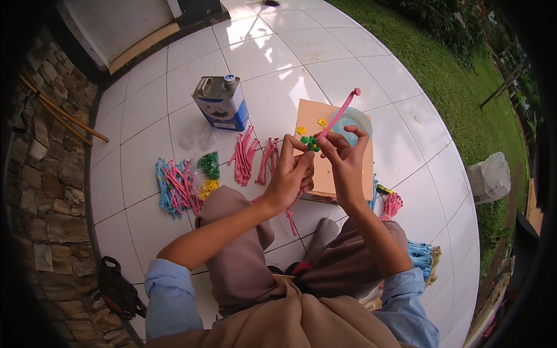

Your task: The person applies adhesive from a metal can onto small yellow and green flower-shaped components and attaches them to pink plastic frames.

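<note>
Above a cardboard box [311, 110], both hands meet at a small green flower-shaped piece [311, 142] with a yellow centre. My left hand [292, 174] pinches the green flower from the left, its other fingers curled. Pink strips [290, 223] hang down from under that hand. Between thumb and finger of my right hand [346, 155] is a pink strip with a knobbed end [343, 111], pointing up and away beside the flower. Whether the strip passes through the flower is hidden by the fingers. Small yellow flower pieces [301, 130] lie on the box top near a pale blue bowl [360, 120].
A blue and silver metal can [220, 104] stands on the white tiles. Bundles of pink strips [245, 156], blue strips [168, 194] and a bag of green pieces [209, 165] lie left of the box. More pink strips [393, 206] and blue strips [419, 258] lie by my right leg.
</note>
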`<state>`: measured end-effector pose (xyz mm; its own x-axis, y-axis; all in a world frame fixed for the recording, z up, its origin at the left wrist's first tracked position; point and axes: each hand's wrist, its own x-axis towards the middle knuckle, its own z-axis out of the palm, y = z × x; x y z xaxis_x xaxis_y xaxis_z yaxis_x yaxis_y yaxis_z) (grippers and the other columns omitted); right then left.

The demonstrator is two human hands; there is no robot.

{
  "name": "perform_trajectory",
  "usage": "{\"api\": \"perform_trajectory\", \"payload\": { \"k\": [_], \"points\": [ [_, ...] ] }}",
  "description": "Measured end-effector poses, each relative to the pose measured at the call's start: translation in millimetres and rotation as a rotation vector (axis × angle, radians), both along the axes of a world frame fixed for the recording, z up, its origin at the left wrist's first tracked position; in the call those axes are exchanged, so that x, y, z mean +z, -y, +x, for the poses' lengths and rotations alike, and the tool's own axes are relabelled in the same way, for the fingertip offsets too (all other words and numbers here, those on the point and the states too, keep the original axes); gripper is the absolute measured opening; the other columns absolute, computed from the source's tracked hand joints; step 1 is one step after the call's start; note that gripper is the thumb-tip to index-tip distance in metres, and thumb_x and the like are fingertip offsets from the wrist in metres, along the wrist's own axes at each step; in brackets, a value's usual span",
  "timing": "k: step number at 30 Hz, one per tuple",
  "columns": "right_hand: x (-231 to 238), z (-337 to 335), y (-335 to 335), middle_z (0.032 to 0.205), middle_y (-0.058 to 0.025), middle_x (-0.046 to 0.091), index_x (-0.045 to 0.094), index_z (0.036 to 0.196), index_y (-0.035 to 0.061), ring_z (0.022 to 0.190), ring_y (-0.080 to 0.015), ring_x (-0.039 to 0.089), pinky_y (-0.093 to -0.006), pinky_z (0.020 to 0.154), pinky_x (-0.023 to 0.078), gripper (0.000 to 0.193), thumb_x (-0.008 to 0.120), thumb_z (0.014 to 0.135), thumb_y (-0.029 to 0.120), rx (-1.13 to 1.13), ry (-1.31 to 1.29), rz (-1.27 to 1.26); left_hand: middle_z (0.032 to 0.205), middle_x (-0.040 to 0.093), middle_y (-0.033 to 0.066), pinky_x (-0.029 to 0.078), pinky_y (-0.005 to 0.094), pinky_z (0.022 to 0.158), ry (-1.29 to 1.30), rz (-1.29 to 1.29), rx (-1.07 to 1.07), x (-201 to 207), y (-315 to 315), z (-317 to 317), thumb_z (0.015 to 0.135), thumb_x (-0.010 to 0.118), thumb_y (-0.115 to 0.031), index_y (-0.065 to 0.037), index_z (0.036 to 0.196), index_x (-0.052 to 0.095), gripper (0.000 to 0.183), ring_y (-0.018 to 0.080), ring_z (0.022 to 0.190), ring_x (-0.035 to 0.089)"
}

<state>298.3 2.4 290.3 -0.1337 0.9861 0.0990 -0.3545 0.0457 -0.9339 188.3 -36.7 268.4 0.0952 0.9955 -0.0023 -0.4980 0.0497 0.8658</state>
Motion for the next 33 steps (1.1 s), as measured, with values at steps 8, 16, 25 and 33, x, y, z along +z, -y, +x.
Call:
{"api": "perform_trajectory", "payload": {
  "k": [8,16,25,33],
  "points": [
    [-9.9,-0.9,-4.9,0.074,-0.0059,0.056,0.024,0.113,0.0066,0.064,-0.0073,0.052,-0.0161,0.058,0.038,0.053,0.064,0.079,0.000,0.060,0.131,0.157,0.056,0.030,-0.0014,0.031,0.0208,0.039,-0.058,0.003,0.002,-1.5,2.7,0.6,0.096,0.037,-0.017,-0.014,0.091,0.025,0.014,0.0056,0.042,0.028],
    [-13.2,-8.4,-13.4,0.103,-0.0157,0.058,0.018,0.116,0.0084,0.078,-0.0147,0.056,-0.0224,0.068,0.044,0.043,0.052,0.089,0.010,0.188,-0.150,-0.121,0.063,0.036,0.0027,0.039,0.0248,0.047,-0.085,0.007,0.060,7.7,0.4,-22.9,0.097,0.033,-0.018,-0.011,0.094,0.028,0.009,0.0078,0.044,0.031],
    [-104.1,-34.8,10.7,0.098,-0.0118,0.054,0.024,0.116,0.0081,0.076,-0.0164,0.058,-0.0260,0.062,0.050,0.045,0.051,0.083,-0.006,0.769,0.186,-0.042,0.083,0.051,0.0082,0.045,0.0403,0.096,0.287,-0.107,0.219,42.0,-38.9,-88.3,0.094,0.037,-0.015,-0.006,0.098,0.042,0.012,0.0184,0.083,0.055],
    [-86.9,-59.4,-6.5,0.096,-0.0116,0.055,0.025,0.118,0.0078,0.086,-0.0174,0.057,-0.0302,0.074,0.049,0.033,0.043,0.092,0.001,0.693,0.146,-0.050,0.130,0.035,0.0257,0.021,0.0542,0.103,-1.310,0.153,0.605,-28.7,-24.0,-140.0,0.084,0.051,-0.014,0.003,0.130,0.024,0.056,0.0336,0.128,0.029]
  ]
}}
